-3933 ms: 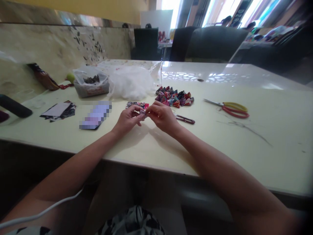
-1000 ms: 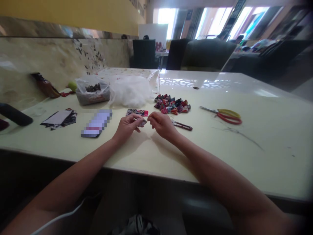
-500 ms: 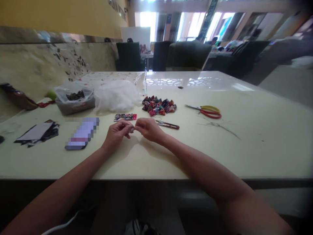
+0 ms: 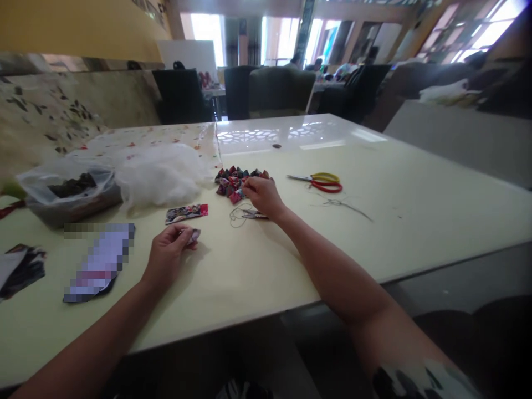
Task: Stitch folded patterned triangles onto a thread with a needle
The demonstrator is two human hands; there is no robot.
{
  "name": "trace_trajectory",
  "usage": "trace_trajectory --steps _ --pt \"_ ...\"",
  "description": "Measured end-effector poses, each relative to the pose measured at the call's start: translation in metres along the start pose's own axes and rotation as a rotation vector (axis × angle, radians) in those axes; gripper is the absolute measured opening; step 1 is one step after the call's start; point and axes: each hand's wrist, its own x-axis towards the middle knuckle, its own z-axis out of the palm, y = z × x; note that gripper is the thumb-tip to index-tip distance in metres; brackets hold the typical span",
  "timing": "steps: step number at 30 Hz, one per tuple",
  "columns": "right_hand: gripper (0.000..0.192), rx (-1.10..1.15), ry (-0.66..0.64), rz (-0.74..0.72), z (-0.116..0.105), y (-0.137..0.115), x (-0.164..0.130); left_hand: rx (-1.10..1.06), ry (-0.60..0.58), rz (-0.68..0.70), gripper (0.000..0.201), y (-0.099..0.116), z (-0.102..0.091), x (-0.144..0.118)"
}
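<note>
My left hand rests on the cream table and pinches a small folded fabric piece. My right hand reaches out to the pile of several colourful folded fabric pieces, fingertips touching its near edge. Whether it grips one I cannot tell. Under that hand lie small thread snips and a loop of dark thread. A flat patterned fabric strip lies between my hands.
Red-and-yellow scissors and loose thread lie to the right. White stuffing and a plastic bag with dark contents sit at the left. A phone lies near my left hand. Dark chairs stand behind the table.
My hands have parted: the right one moved forward to the fabric pile, the left stayed back with the small piece. The view swung to the right.
</note>
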Motion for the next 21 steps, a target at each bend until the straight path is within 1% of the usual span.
trace_trajectory --steps 3,5,7,10,12,16,21 --pt "0.023 -0.167 -0.206 0.015 -0.003 0.004 0.0 0.004 -0.006 -0.023 0.035 0.0 -0.002 -0.001" --pt "0.021 -0.241 -0.319 0.039 -0.006 0.005 -0.001 -0.001 -0.003 -0.037 0.034 -0.001 -0.003 -0.001" --pt "0.017 -0.249 -0.402 0.023 -0.007 0.005 -0.002 -0.012 0.012 -0.059 0.035 -0.002 -0.003 -0.002" --pt "0.018 -0.237 -0.498 -0.041 -0.006 0.002 -0.004 -0.037 0.03 -0.097 0.038 -0.001 -0.002 -0.005" --pt "0.018 -0.247 -0.522 -0.067 -0.004 0.001 -0.004 -0.04 0.037 -0.115 0.04 -0.001 -0.002 -0.007" --pt "0.019 -0.225 -0.494 -0.107 -0.002 0.0 -0.006 -0.036 0.026 -0.128 0.039 -0.001 -0.004 -0.008" --pt "0.021 -0.207 -0.51 -0.167 0.004 0.0 -0.008 -0.038 0.001 -0.096 0.038 -0.003 -0.004 -0.006"
